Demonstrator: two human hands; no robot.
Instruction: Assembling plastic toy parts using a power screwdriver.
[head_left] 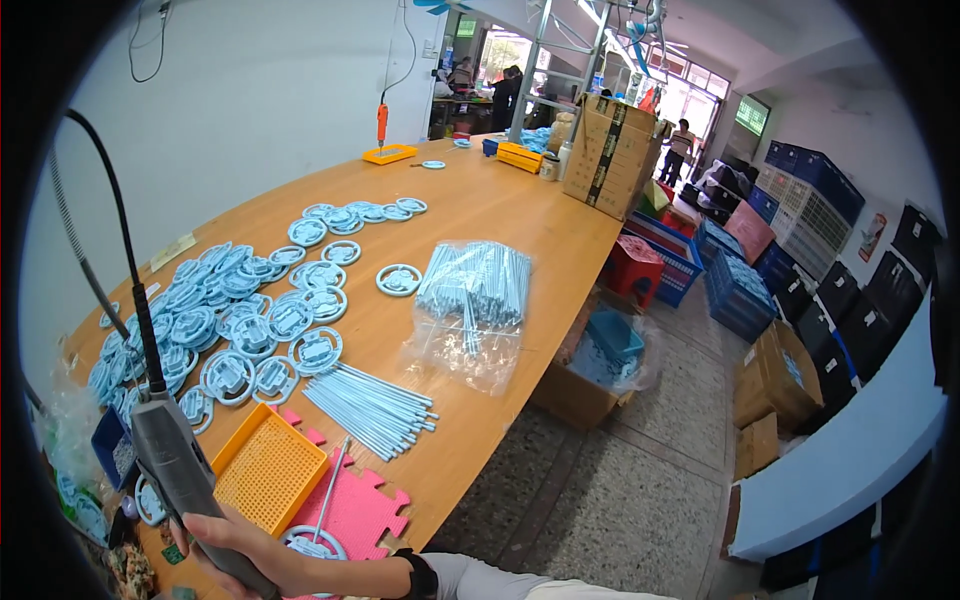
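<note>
My right hand (245,550) is wrapped round a grey electric screwdriver (185,470), whose black cord runs upward from its top end. The screwdriver's lower end and tip are out of the picture. Just past my wrist, a light blue plastic ring (312,543) with a thin rod (332,490) standing up from it rests on a pink foam mat (365,505). Part of that ring is hidden behind my forearm. Beside the mat and the screwdriver sits a yellow perforated tray (270,475). My left hand does not show.
Many light blue ring parts (250,335) are heaped across the wooden table (500,200). Loose blue rods (370,408) and a clear bag of rods (475,285) lie near its right edge. An orange screwdriver (382,125) hangs farther back. Boxes and crates (735,295) stand on the floor.
</note>
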